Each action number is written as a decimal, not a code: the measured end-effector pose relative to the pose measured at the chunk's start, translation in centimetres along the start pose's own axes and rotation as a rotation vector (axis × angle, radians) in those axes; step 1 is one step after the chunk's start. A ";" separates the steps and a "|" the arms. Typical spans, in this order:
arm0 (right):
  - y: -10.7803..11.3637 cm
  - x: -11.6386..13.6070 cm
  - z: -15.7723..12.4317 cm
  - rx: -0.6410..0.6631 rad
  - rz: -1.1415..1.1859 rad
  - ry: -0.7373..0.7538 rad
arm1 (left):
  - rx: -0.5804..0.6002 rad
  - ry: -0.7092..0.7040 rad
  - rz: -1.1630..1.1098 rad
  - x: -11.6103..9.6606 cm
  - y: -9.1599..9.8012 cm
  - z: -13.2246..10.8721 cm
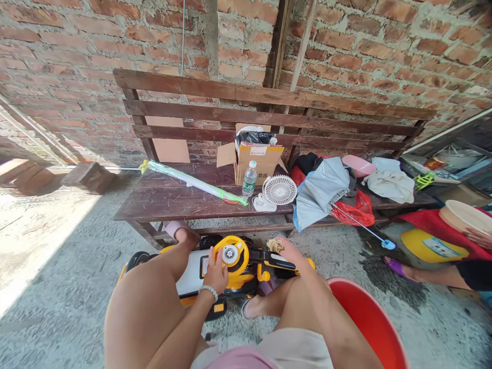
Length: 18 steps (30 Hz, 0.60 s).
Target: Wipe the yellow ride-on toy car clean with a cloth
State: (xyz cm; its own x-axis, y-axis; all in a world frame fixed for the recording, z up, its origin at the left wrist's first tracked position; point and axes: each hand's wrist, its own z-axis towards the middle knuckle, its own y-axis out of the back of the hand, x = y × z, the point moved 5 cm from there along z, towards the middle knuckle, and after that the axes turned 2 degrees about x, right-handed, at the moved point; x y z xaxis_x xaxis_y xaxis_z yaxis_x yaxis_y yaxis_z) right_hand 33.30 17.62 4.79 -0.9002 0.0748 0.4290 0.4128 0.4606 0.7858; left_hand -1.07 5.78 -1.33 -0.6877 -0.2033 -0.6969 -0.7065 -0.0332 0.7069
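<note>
A yellow, white and black ride-on toy vehicle (192, 274) stands on the ground between my legs. My left hand (217, 277) is at the near left rim of its yellow steering wheel (241, 264), fingers around the rim and pointing forward. Over the vehicle's black arm (280, 260), to the right of the wheel, my right hand (289, 252) is closed on a crumpled beige-brown cloth (274, 245). The cloth rests at or just above the arm; whether it touches is hard to tell.
Beyond the toy, a wooden bench (172, 197) holds a cardboard box (255, 161), water bottle (249, 180), small white fan (280, 190) and grey umbrella (321, 189). A red bucket (361, 318) stands by my right leg. Another person's foot (402, 269) is at right.
</note>
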 end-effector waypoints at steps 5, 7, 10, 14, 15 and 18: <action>2.2 -5.0 -1.3 -0.031 -0.118 -0.190 | 0.024 -0.012 -0.018 -0.3 0.4 -0.2; 2.3 -5.5 -1.6 -0.077 -0.167 -0.202 | 0.028 -0.011 -0.032 -0.5 0.6 -0.2; 1.5 -4.2 -1.5 -0.135 -0.167 -0.201 | 0.020 -0.007 -0.060 -0.7 0.7 -0.2; -0.6 -0.5 -0.4 -0.151 0.133 -0.130 | 0.015 -0.012 -0.049 -0.8 0.9 -0.2; -1.1 0.5 -0.1 -0.157 0.208 -0.106 | 0.021 -0.015 -0.039 -0.9 1.0 -0.2; -2.0 2.9 0.5 -0.170 0.349 -0.043 | 0.045 -0.009 -0.014 -1.1 1.0 -0.3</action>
State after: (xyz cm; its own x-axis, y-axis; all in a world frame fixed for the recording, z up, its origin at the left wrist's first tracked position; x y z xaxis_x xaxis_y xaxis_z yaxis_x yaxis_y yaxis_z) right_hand 29.80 17.34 4.29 -0.7052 0.2397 0.6672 0.7089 0.2481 0.6602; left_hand -1.00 5.71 0.20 -0.6793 -0.1943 -0.7076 -0.7225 0.0086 0.6913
